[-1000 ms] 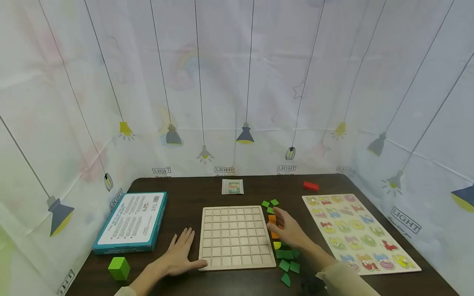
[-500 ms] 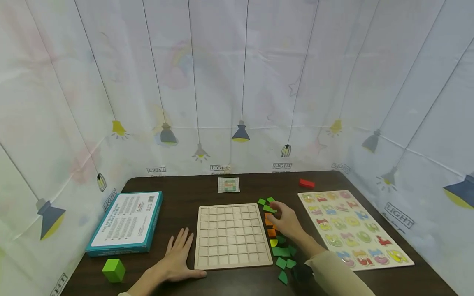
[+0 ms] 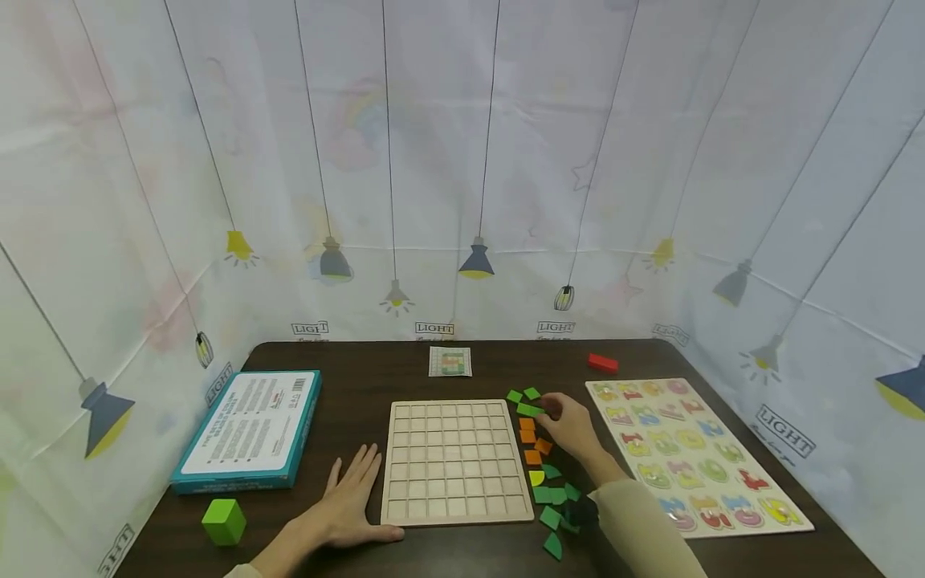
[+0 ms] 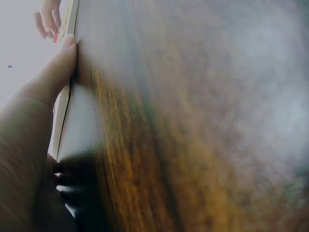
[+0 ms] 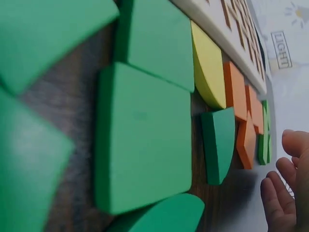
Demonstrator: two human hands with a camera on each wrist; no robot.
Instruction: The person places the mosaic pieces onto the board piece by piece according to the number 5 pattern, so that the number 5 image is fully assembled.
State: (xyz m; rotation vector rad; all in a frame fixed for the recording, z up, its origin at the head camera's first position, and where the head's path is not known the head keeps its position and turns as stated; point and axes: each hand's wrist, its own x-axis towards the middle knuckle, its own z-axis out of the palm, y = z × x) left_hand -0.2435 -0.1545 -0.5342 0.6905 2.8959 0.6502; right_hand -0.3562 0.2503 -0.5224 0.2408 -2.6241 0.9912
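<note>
My left hand (image 3: 349, 502) lies flat with fingers spread. Its thumb touches the lower left corner of a pale wooden grid board (image 3: 457, 461); in the left wrist view that thumb (image 4: 63, 60) rests along the board's edge. My right hand (image 3: 571, 425) is beyond the board's right side, its bent fingertips right at a light green block (image 3: 530, 409). Nothing shows between the thumb and fingers in the right wrist view. Below it lie several orange squares (image 3: 532, 457), a yellow rounded piece (image 3: 536, 478) and several dark green pieces (image 5: 145, 135).
A teal-edged box (image 3: 249, 433) and a green cube (image 3: 224, 522) stand at the left. A printed pattern card (image 3: 450, 362) and a red block (image 3: 603, 363) lie at the back of the dark table (image 3: 361, 377). An animal puzzle board (image 3: 694, 457) lies at the right.
My right hand has drawn back from over the orange squares, up and to the right, uncovering them. Light green and dark green pieces have shifted slightly. The left hand stays by the board.
</note>
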